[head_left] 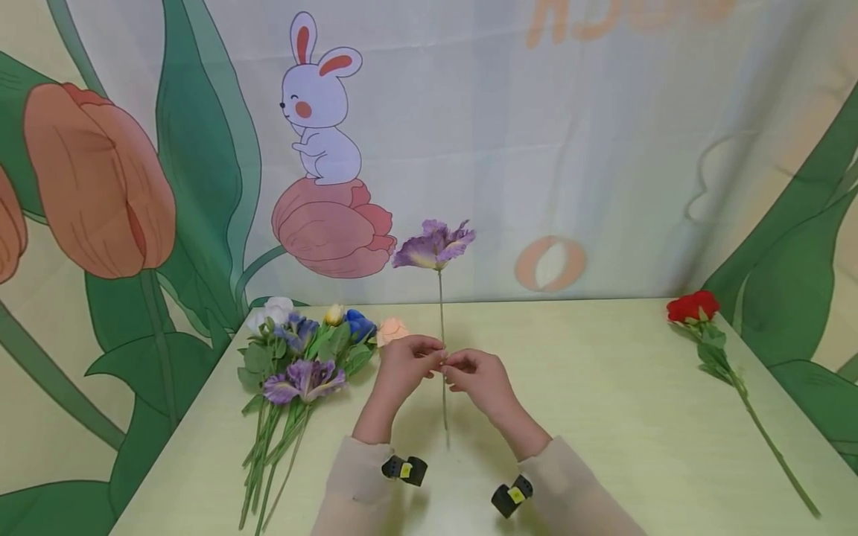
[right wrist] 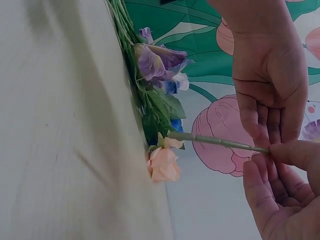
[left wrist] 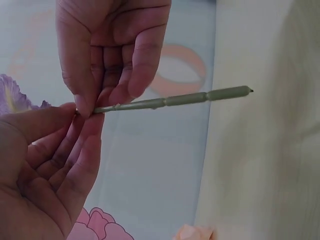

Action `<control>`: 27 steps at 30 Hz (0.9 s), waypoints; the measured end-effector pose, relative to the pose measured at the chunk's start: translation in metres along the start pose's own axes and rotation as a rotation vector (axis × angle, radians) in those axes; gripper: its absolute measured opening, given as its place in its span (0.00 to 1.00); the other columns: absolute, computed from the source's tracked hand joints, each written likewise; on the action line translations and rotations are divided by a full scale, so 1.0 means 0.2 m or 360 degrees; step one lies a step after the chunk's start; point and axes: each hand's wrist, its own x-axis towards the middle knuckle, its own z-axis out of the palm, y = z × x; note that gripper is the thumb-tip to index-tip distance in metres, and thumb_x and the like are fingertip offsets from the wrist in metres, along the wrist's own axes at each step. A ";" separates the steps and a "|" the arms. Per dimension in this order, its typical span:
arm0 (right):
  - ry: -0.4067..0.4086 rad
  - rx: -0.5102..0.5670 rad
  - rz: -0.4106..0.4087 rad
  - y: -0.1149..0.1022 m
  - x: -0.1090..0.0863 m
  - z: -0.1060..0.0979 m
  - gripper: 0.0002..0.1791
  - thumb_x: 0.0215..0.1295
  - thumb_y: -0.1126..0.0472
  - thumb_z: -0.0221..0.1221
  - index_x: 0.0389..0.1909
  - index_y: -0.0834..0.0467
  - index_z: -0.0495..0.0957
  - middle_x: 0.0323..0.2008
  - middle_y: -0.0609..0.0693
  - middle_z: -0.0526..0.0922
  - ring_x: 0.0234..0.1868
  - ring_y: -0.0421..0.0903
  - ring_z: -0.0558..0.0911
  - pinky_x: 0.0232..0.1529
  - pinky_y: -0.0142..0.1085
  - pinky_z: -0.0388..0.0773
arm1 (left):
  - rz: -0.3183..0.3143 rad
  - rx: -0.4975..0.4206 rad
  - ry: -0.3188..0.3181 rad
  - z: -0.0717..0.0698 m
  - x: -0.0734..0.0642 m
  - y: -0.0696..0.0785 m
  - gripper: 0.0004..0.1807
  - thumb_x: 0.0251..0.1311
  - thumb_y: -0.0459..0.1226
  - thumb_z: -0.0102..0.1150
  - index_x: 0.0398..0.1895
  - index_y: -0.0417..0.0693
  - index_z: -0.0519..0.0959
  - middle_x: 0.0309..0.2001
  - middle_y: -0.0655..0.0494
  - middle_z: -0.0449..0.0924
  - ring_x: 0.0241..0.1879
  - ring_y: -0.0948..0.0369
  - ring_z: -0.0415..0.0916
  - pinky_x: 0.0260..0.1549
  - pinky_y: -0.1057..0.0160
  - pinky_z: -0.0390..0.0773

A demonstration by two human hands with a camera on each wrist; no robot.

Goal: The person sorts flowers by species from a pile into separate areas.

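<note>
A single purple artificial iris stands upright above the table, its bloom at the top and its thin stem running down. My left hand pinches this stem about midway between thumb and fingertips. Right beside it, my right hand also pinches the stem, and the fingertips of both hands meet there. Below the hands the bare stem end sticks out in the left wrist view, green and jointed, with a dark tip. The right wrist view shows the same stem end beyond the pinching fingers.
A bunch of artificial flowers lies at the left on the pale table, with another purple iris, a blue rose, a white bloom and a peach rose. One red rose lies at the right. Behind hangs a printed curtain.
</note>
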 end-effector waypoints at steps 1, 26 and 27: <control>-0.0005 -0.0010 -0.0001 0.00 0.00 -0.01 0.08 0.67 0.68 0.63 0.42 0.69 0.84 0.41 0.64 0.89 0.34 0.44 0.87 0.39 0.38 0.89 | 0.0013 0.0013 -0.0014 0.00 0.00 0.00 0.09 0.66 0.33 0.64 0.44 0.35 0.86 0.40 0.40 0.89 0.34 0.54 0.88 0.33 0.61 0.88; -0.0042 -0.0415 0.0123 0.18 -0.04 -0.68 0.14 0.73 0.67 0.58 0.50 0.75 0.79 0.38 0.59 0.87 0.34 0.36 0.82 0.38 0.32 0.87 | -0.0183 0.0558 -0.0009 -0.54 -0.23 -0.25 0.11 0.67 0.32 0.62 0.48 0.35 0.86 0.38 0.43 0.89 0.35 0.54 0.86 0.35 0.58 0.83; -0.0040 -0.0432 0.0140 0.19 -0.05 -0.71 0.14 0.73 0.66 0.58 0.50 0.75 0.79 0.38 0.58 0.87 0.34 0.35 0.82 0.38 0.31 0.87 | -0.0202 0.0573 -0.0006 -0.57 -0.24 -0.26 0.11 0.67 0.32 0.62 0.48 0.35 0.86 0.38 0.43 0.89 0.36 0.54 0.85 0.35 0.59 0.83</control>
